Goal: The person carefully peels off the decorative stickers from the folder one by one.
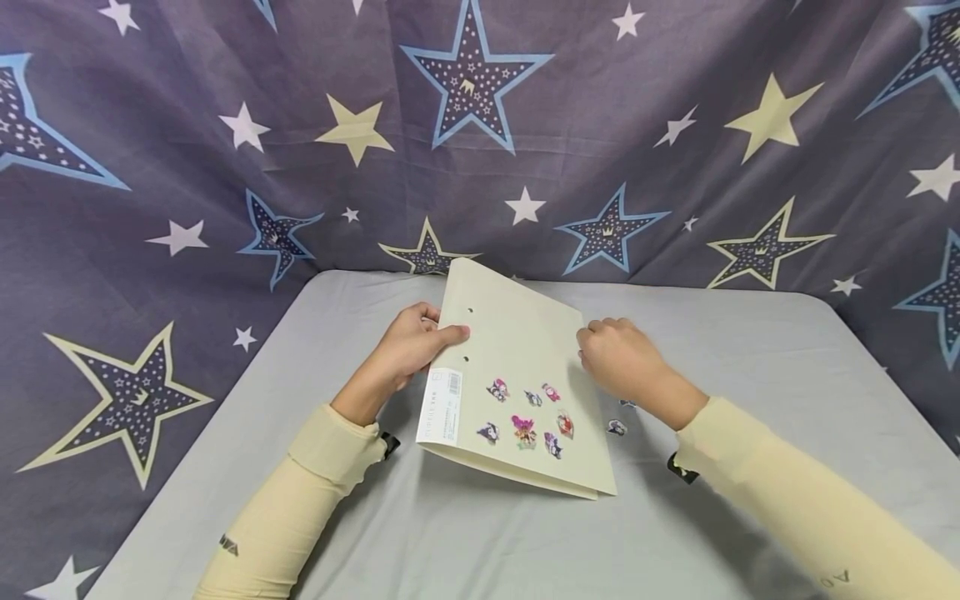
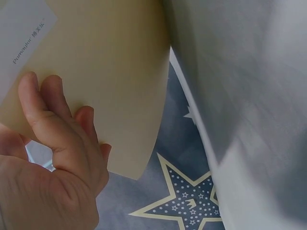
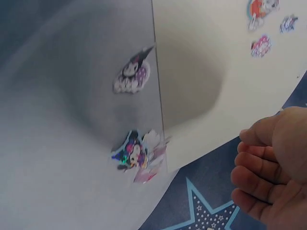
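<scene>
While gripping a cream folder (image 1: pixel 525 333) with the left hand (image 1: pixel 408 346), got it tilted up over the grey table (image 1: pixel 720 333) just to that hand's right, with the thumb on the front cover and the fingers (image 2: pixel 64 139) round behind. Can see two punch holes (image 1: pixel 470 310) right by the left thumb, one above and one below, plus a white label (image 1: pixel 440 412) with a barcode (image 1: pixel 454 383) just under the same hand. Got the right hand (image 1: pixel 618 354) at the folder's opposite edge, with fingers curled in and thumb tip up by the index finger, but honestly can't tell whether pinching anything. Spotted a bunch of little cartoon stickers (image 1: pixel 524 433) on the cover, below and left of the right hand, and a few loose stickers (image 1: pixel 617 427) lying on the table right below it, next to the folder. Also wearing cream sleeves (image 1: pixel 300 492), with a black wrist piece (image 1: pixel 682 468) under each wrist, and looking at a dark star-print curtain (image 1: pixel 570 117) beyond both hands
</scene>
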A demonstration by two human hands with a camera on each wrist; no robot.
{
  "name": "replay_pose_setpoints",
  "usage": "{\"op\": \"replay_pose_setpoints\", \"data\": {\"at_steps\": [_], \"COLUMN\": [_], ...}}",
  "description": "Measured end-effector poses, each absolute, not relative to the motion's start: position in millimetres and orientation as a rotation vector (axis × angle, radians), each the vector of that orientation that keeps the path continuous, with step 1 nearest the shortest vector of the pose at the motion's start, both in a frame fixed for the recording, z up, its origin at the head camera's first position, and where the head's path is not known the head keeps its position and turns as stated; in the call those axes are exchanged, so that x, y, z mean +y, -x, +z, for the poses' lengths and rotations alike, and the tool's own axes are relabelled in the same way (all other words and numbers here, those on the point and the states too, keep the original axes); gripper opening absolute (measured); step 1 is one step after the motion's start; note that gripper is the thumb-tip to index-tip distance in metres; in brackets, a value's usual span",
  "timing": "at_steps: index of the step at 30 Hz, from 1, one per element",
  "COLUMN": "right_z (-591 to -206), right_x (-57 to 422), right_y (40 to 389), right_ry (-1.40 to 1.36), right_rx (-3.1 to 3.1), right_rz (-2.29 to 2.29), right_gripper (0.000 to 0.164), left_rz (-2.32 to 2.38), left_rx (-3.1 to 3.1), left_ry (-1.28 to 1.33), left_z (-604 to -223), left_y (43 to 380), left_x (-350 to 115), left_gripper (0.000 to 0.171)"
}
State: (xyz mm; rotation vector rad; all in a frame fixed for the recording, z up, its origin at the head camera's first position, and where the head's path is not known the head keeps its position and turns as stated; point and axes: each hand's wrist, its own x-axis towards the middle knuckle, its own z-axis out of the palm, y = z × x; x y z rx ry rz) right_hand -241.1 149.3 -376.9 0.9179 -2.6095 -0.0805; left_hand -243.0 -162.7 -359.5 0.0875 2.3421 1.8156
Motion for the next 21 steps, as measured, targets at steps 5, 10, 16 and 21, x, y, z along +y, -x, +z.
{"op": "replay_pose_setpoints", "data": {"at_steps": [5,10,16,21], "right_z": [-378.2,-378.5,-384.3,-390.3], "right_x": [143.0,137.0,132.0,130.4], "right_y": [234.9,227.4,218.5,213.2], "right_ry": [-0.961,-1.003,-1.061,-1.121], "right_rx": [-2.615,-2.618,-2.608,-2.576], "right_rz": [-0.077,-0.077,-0.08,-0.068], "right_gripper": [0.014,0.015,0.019,0.018], "left_rz": [1.815,1.814,1.818,1.814], "left_rx": [2.338,2.339,2.334,2.338], "left_ry": [-0.082,-0.083,-0.082,-0.085], "left_z": [-359.7,-360.2,-361.9,-361.3], "left_y": [243.1,243.7,245.6,245.4], "left_x": [-162.5,-163.9,-163.8,-163.7], "left_gripper": [0.039,0.041,0.042,0.042]}}
